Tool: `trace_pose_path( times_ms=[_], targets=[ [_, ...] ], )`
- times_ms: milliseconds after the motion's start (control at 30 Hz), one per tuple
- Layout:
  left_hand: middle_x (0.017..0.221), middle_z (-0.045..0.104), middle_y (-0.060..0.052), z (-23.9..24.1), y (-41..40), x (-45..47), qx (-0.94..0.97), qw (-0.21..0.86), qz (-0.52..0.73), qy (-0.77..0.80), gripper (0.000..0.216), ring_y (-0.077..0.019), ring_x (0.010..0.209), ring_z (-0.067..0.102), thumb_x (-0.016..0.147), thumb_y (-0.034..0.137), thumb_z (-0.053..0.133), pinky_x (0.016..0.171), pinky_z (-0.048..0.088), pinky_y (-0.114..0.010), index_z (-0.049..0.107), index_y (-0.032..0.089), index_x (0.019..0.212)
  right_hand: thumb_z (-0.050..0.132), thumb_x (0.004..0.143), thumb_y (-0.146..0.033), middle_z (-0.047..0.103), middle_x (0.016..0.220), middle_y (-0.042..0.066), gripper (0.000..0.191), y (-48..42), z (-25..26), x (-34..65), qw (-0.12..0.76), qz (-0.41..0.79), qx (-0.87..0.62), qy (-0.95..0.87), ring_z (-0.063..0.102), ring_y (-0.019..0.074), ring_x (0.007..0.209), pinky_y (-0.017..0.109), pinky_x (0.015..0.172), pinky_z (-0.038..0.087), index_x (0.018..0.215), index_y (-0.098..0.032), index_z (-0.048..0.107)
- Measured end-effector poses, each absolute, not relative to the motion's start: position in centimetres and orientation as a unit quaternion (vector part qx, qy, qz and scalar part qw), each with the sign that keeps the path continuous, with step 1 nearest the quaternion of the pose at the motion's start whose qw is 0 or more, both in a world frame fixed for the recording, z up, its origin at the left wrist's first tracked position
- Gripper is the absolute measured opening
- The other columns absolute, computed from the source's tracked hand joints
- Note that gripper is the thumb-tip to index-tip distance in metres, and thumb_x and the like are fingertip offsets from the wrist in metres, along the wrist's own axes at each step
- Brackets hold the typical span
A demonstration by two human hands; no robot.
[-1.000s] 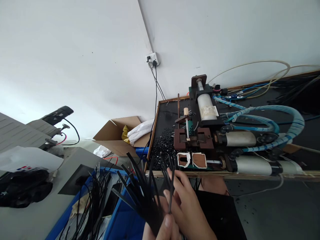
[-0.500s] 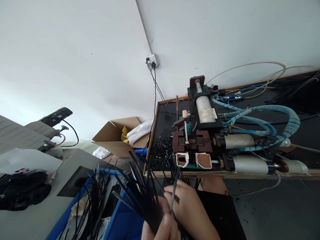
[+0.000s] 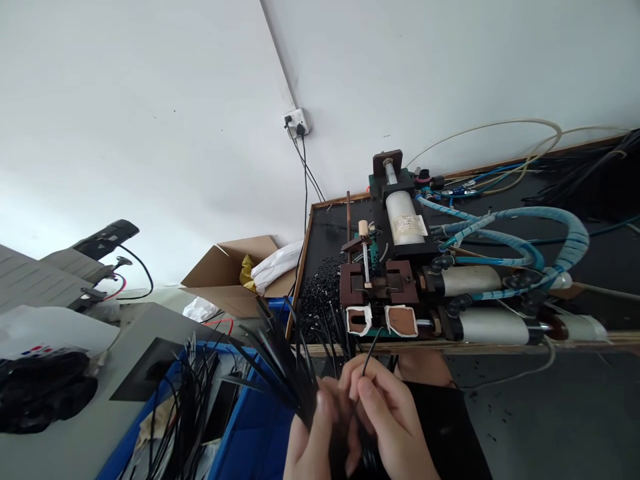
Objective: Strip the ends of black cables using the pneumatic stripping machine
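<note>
My left hand (image 3: 314,437) is closed around a bundle of black strips (image 3: 283,367), whose loose ends fan out up and to the left. Beside it, my right hand (image 3: 387,413) pinches a single thin black strip (image 3: 371,348) between thumb and fingers, its tip pointing up toward the machine. Just beyond the hands is the machine's brown clamp block (image 3: 353,285), with two tape-edged pads (image 3: 401,321) in front of it. More dark strips hang below the right hand, partly hidden by the fingers.
Small black cut pieces (image 3: 320,293) are heaped on the wood-edged table (image 3: 320,230). Air cylinders (image 3: 493,325) and blue hoses (image 3: 573,233) spread rightward. At left stand a blue bin (image 3: 235,427) holding black strips and an open cardboard box (image 3: 207,270).
My right hand has turned and now pinches the single strip between thumb and fingers, farther right of the bundle. The left hand keeps hold of the bundle. The camera view has shifted slightly.
</note>
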State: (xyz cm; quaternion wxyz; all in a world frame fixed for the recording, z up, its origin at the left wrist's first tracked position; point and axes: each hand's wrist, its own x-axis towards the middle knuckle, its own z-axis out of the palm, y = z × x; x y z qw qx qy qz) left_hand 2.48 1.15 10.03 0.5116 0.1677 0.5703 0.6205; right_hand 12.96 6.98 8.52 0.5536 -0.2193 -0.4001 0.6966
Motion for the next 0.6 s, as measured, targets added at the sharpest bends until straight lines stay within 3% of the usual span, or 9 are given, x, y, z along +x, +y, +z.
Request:
trace_pose_path(
  times_ms=[67, 133, 233, 333, 500, 600],
  targets=[
    [0.07, 0.068, -0.003, 10.2, 1.9, 1.8, 0.221, 0.502, 0.624, 0.556, 0.046, -0.0157, 0.064, 0.059, 0.09, 0.062, 0.081, 0.057, 0.049, -0.023, 0.071, 0.018, 0.078, 0.058, 0.108, -0.053, 0.058, 0.062, -0.003, 0.041, 7.2, 7.8, 12.6, 0.552, 0.74, -0.215, -0.319, 0.042, 0.0107, 0.047, 0.025, 0.049, 0.034, 0.082, -0.021, 0.064],
    [0.068, 0.064, -0.003, 10.3, 2.4, 1.1, 0.27, 0.508, 0.626, 0.527, 0.05, -0.017, 0.068, 0.061, 0.099, 0.058, 0.071, 0.067, 0.053, -0.026, 0.066, 0.018, 0.07, 0.062, 0.106, -0.054, 0.045, 0.051, -0.008, 0.043, 7.4, 7.3, 12.6, 0.557, 0.756, -0.224, -0.26, 0.031, 0.0092, 0.045, 0.025, 0.05, 0.028, 0.08, -0.021, 0.062],
    [0.054, 0.045, 0.006, 10.4, 2.5, 0.8, 0.263, 0.571, 0.635, 0.449, 0.046, -0.0111, 0.045, 0.04, 0.104, 0.053, 0.065, 0.052, 0.046, -0.025, 0.06, 0.021, 0.072, 0.069, 0.101, -0.057, 0.036, 0.049, -0.01, 0.043, 8.0, 7.1, 13.0, 0.548, 0.777, -0.226, -0.211, 0.024, 0.0088, 0.048, 0.025, 0.051, 0.023, 0.081, -0.019, 0.067],
    [0.054, 0.033, 0.01, 10.5, 2.3, 1.1, 0.241, 0.63, 0.636, 0.374, 0.039, -0.0074, 0.041, 0.016, 0.103, 0.052, 0.067, 0.042, 0.031, -0.02, 0.062, 0.022, 0.078, 0.071, 0.099, -0.057, 0.04, 0.054, -0.007, 0.042, 8.4, 7.1, 13.3, 0.542, 0.79, -0.208, -0.197, 0.029, 0.0094, 0.051, 0.026, 0.053, 0.023, 0.091, -0.016, 0.078],
    [0.055, 0.028, 0.01, 10.9, 2.3, 1.5, 0.241, 0.667, 0.624, 0.329, 0.038, -0.0069, 0.043, 0.015, 0.106, 0.051, 0.063, 0.045, 0.031, -0.018, 0.065, 0.023, 0.081, 0.077, 0.096, -0.054, 0.047, 0.061, -0.004, 0.04, 8.6, 7.1, 13.1, 0.54, 0.794, -0.196, -0.2, 0.034, 0.0095, 0.055, 0.025, 0.055, 0.026, 0.102, -0.015, 0.084],
    [0.056, 0.028, 0.009, 11.2, 2.4, 1.6, 0.241, 0.676, 0.619, 0.321, 0.038, -0.0067, 0.043, 0.017, 0.106, 0.051, 0.062, 0.046, 0.032, -0.018, 0.066, 0.023, 0.082, 0.077, 0.096, -0.056, 0.047, 0.052, -0.006, 0.039, 8.7, 7.1, 12.6, 0.554, 0.792, -0.182, -0.181, 0.027, 0.0076, 0.048, 0.024, 0.053, 0.027, 0.094, -0.017, 0.083]
  ],
)
